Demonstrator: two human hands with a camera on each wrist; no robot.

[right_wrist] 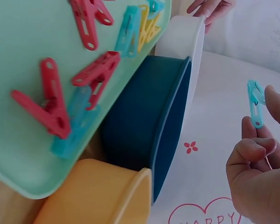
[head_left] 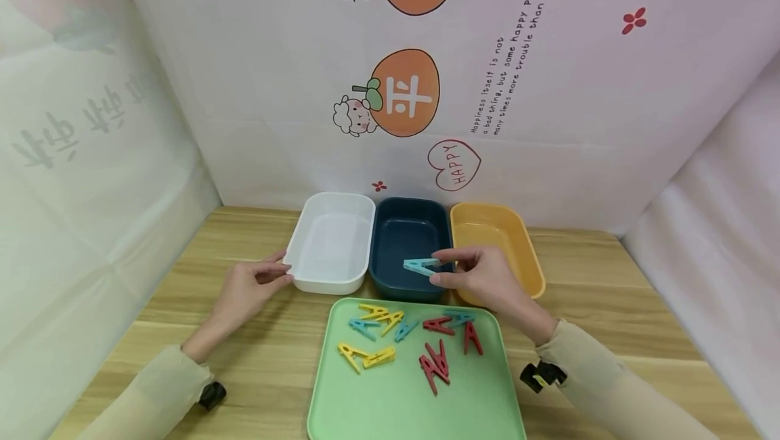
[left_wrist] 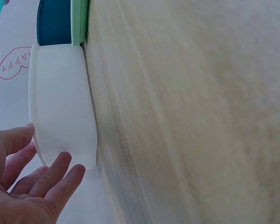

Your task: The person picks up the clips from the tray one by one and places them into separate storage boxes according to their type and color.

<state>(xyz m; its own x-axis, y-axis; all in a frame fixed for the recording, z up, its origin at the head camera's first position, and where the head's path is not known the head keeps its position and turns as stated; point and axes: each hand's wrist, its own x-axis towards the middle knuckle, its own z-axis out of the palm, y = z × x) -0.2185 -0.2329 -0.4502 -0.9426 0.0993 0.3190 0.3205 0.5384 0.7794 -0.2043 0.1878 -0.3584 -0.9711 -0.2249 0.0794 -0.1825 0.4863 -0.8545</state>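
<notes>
My right hand (head_left: 487, 277) pinches a light blue clothespin (head_left: 420, 265) between thumb and fingertips, above the front part of the dark blue box (head_left: 411, 206). In the right wrist view the same clothespin (right_wrist: 255, 105) points away from the fingers, clear of the box walls. At the near left corner of the white box (head_left: 332, 286), my left hand (head_left: 246, 288) holds the rim with thumb and finger; its other fingers (left_wrist: 60, 163) curve loosely beside the end wall. Red clothespins (head_left: 434, 367), yellow clothespins (head_left: 379, 357) and blue clothespins (head_left: 364, 327) lie on the green tray (head_left: 414, 416).
A yellow box (head_left: 533, 257) stands right of the dark blue one, partly behind my right hand. The three boxes sit side by side on the wooden table (head_left: 262, 359), just behind the tray. A printed cloth (head_left: 274, 156) hangs behind them, with pale cloth on both sides.
</notes>
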